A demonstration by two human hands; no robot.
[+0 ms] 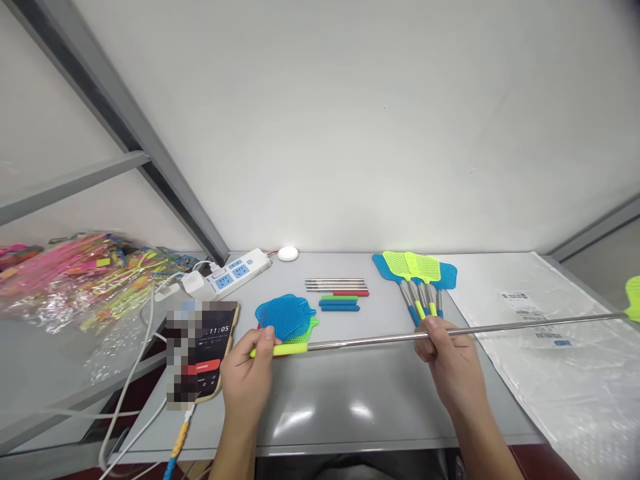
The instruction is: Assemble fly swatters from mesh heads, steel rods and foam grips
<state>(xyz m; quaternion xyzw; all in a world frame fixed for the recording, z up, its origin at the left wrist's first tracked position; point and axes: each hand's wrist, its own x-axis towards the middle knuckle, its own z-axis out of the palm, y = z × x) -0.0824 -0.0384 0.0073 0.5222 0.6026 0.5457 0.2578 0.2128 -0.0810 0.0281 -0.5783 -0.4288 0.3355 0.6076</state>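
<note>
A telescopic fly swatter (380, 339), drawn out long, lies level across both my hands. My left hand (249, 367) is closed round its yellow-green grip, while my right hand (445, 357) pinches the metal rod further along. Its yellow-green head (633, 298) is cut off by the right edge of the view. Just beyond my left hand is a small pile of loose swatter heads (285, 317), blue on top of green and red. Several finished-looking swatters (413, 267), blue and yellow-green, lie fanned out behind my right hand.
Metal rods (336, 284) and coloured grips (340, 303) lie mid-table. A phone (207, 353), power strip (240, 273) and cables are left. Bagged colourful items (100, 273) fill the left side. Plastic packaging (545, 353) covers the right; a white round device (288, 253) sits by the wall.
</note>
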